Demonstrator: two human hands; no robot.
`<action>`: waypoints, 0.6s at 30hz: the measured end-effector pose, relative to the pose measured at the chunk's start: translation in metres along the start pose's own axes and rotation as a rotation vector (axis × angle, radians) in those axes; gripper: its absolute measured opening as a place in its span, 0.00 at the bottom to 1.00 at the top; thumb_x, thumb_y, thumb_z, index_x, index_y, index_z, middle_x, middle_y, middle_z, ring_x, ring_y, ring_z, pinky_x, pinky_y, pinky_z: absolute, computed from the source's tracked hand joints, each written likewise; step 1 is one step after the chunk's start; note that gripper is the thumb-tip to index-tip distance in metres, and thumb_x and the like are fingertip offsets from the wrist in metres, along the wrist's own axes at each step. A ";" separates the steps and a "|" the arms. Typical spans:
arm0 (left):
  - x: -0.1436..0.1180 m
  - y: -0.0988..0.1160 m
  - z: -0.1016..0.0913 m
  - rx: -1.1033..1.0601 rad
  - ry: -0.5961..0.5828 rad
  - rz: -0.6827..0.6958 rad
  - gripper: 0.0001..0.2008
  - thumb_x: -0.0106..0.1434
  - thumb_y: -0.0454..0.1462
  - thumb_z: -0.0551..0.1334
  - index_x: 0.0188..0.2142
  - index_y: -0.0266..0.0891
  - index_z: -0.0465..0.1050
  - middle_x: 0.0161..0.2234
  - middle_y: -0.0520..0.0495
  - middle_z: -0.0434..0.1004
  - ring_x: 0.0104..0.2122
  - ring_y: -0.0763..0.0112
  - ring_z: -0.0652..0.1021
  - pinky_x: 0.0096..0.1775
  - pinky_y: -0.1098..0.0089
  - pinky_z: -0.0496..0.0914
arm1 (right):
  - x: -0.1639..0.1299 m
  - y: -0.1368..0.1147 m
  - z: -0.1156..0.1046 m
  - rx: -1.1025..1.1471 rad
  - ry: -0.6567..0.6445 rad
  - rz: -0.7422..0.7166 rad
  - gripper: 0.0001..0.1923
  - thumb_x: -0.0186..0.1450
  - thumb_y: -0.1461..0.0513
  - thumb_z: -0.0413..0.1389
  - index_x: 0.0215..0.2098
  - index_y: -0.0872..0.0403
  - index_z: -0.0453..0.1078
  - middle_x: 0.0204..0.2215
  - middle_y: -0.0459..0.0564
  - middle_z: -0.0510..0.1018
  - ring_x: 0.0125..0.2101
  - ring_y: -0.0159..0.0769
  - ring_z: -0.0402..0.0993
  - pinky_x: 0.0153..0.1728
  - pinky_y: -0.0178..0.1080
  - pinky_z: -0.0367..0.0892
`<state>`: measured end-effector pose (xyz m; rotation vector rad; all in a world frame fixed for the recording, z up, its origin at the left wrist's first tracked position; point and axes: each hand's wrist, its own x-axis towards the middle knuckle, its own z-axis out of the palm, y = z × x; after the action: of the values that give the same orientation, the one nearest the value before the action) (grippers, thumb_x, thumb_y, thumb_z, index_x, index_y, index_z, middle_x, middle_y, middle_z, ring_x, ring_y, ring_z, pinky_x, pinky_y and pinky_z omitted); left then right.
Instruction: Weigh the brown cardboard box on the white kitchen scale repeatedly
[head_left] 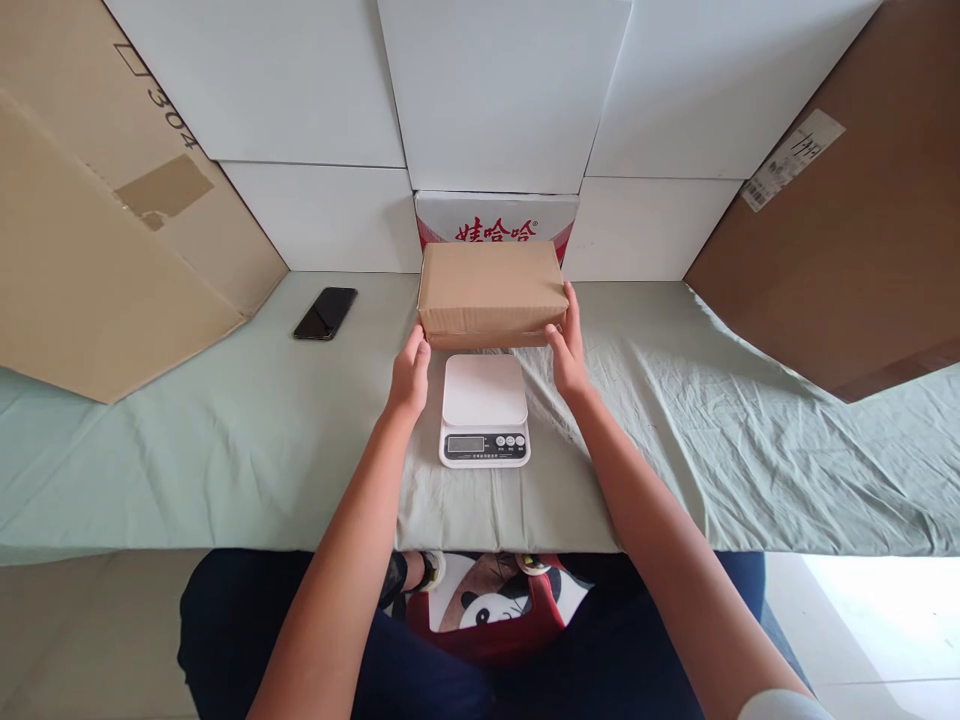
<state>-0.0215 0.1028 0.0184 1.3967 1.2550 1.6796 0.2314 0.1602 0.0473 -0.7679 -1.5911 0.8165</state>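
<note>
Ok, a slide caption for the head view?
Both hands, left hand and right hand, grip a brown parcel behind a white scale.

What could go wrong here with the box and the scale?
1. The brown box is wider than the scale, so it could tip off the platform or cover the display.
2. The left hand and right hand grip only its ends; it might slip.
</note>
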 end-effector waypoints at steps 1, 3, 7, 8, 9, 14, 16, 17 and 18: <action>-0.006 0.008 0.001 0.015 -0.019 0.061 0.43 0.65 0.65 0.54 0.69 0.44 0.62 0.71 0.40 0.64 0.72 0.54 0.62 0.70 0.59 0.58 | -0.004 -0.008 -0.002 -0.009 -0.004 -0.017 0.43 0.69 0.37 0.47 0.76 0.37 0.39 0.77 0.41 0.47 0.76 0.45 0.46 0.76 0.57 0.46; -0.020 0.022 0.001 0.053 -0.033 0.173 0.43 0.66 0.64 0.53 0.72 0.43 0.58 0.71 0.39 0.62 0.72 0.52 0.61 0.70 0.58 0.58 | -0.017 -0.021 -0.005 -0.032 -0.015 -0.034 0.43 0.69 0.37 0.47 0.76 0.35 0.38 0.77 0.39 0.46 0.76 0.45 0.45 0.76 0.58 0.47; -0.051 0.033 -0.002 0.054 0.007 0.249 0.41 0.68 0.61 0.54 0.72 0.42 0.56 0.69 0.36 0.65 0.70 0.48 0.64 0.69 0.54 0.60 | -0.055 -0.030 -0.008 -0.064 -0.043 -0.024 0.43 0.69 0.38 0.49 0.76 0.33 0.36 0.77 0.40 0.45 0.76 0.48 0.46 0.74 0.59 0.51; -0.060 0.033 -0.003 0.040 0.003 0.240 0.41 0.68 0.60 0.54 0.72 0.42 0.56 0.69 0.36 0.65 0.70 0.48 0.65 0.68 0.54 0.60 | -0.065 -0.030 -0.009 -0.063 -0.045 -0.017 0.43 0.69 0.38 0.49 0.76 0.34 0.36 0.77 0.40 0.45 0.76 0.48 0.47 0.74 0.59 0.52; -0.069 0.033 -0.005 0.024 -0.006 0.222 0.40 0.69 0.60 0.54 0.72 0.42 0.57 0.69 0.36 0.65 0.70 0.47 0.65 0.69 0.54 0.60 | -0.074 -0.030 -0.011 -0.058 -0.045 -0.011 0.43 0.70 0.39 0.49 0.76 0.34 0.36 0.77 0.41 0.46 0.76 0.49 0.48 0.74 0.60 0.53; -0.109 0.030 -0.010 -0.028 -0.023 0.105 0.39 0.70 0.59 0.53 0.72 0.41 0.57 0.71 0.36 0.61 0.72 0.47 0.61 0.70 0.51 0.57 | -0.100 -0.032 -0.020 -0.035 -0.005 0.016 0.39 0.69 0.40 0.51 0.75 0.34 0.45 0.76 0.44 0.50 0.74 0.53 0.51 0.72 0.60 0.56; -0.118 0.031 -0.010 -0.034 0.001 0.075 0.39 0.69 0.59 0.53 0.72 0.41 0.58 0.71 0.37 0.62 0.72 0.48 0.61 0.71 0.51 0.57 | -0.102 -0.035 -0.022 -0.043 0.006 0.022 0.39 0.69 0.39 0.51 0.74 0.34 0.47 0.76 0.44 0.51 0.73 0.54 0.53 0.71 0.60 0.58; -0.120 0.031 -0.010 -0.037 0.014 0.061 0.39 0.69 0.60 0.54 0.72 0.42 0.59 0.71 0.37 0.63 0.72 0.48 0.61 0.71 0.51 0.57 | -0.102 -0.037 -0.023 -0.049 0.006 0.023 0.39 0.68 0.39 0.51 0.74 0.33 0.47 0.75 0.44 0.52 0.73 0.55 0.54 0.70 0.61 0.58; -0.121 0.032 -0.010 -0.043 0.024 0.046 0.40 0.68 0.60 0.54 0.71 0.42 0.60 0.71 0.38 0.63 0.72 0.48 0.60 0.71 0.51 0.56 | -0.102 -0.038 -0.023 -0.055 0.004 0.024 0.39 0.68 0.38 0.50 0.73 0.33 0.47 0.75 0.44 0.53 0.73 0.55 0.55 0.70 0.61 0.59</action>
<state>0.0031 -0.0186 0.0019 1.3936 1.2010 1.7483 0.2676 0.0572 0.0274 -0.8289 -1.6093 0.7901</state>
